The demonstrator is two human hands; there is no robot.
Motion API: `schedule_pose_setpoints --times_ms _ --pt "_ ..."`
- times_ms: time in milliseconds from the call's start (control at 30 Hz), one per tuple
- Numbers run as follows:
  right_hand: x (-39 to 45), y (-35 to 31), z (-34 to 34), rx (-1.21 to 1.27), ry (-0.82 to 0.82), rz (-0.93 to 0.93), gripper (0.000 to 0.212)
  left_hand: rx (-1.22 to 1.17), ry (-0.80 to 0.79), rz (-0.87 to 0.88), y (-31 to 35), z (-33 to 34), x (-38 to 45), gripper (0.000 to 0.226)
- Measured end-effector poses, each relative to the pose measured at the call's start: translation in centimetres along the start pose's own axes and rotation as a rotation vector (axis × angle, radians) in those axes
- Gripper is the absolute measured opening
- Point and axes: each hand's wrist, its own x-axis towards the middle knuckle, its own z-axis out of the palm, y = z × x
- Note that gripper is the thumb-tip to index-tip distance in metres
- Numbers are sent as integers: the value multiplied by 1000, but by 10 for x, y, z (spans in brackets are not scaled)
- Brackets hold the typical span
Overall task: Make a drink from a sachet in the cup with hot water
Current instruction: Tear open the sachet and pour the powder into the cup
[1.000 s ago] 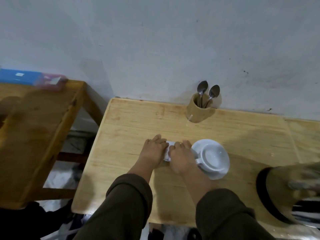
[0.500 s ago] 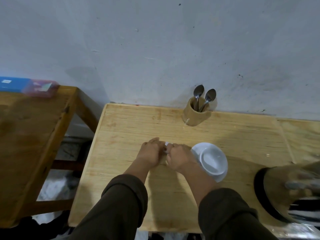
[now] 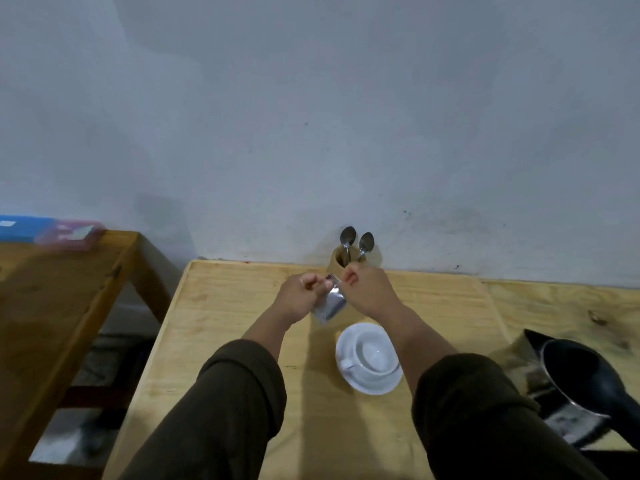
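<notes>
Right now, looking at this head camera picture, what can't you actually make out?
- Sachet: whether it is torn open, its top hidden by the left hand and right hand.
- Spoon holder: mostly hidden behind the right hand.
- Kettle: cut off by the right edge, water level unseen.
- Cup: looks empty; powder too faint to judge.

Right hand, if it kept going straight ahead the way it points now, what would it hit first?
Probably the spoon holder just beyond the right hand, then the wall; depth is unclear.

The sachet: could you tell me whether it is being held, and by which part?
Yes: the left hand and right hand pinch the silver sachet at its top edge.
</notes>
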Motion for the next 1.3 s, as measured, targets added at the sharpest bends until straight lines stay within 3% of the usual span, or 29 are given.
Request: schedule_pose_setpoints --times_ms 67,200,333,667,1167,1300 --pt "-3 1 -16 41 31 -6 18 3 -15 17 12 7 -3 7" --pt "-12 7 -42 51 91 -50 5 4 7 83 35 26 -12 11" --pt "-23 18 -56 56 118 -78 12 16 66 120 41 50 -23 14" --pt "-43 53 -74 76 45 -169 7 8 153 107 42 98 -45 17" --pt "-59 77 -56 -97 9 -430 27 -187 296 -79 33 127 -59 41" --pt "-63 87 -55 -93 -21 -444 14 -209 365 -116 29 130 -53 35"
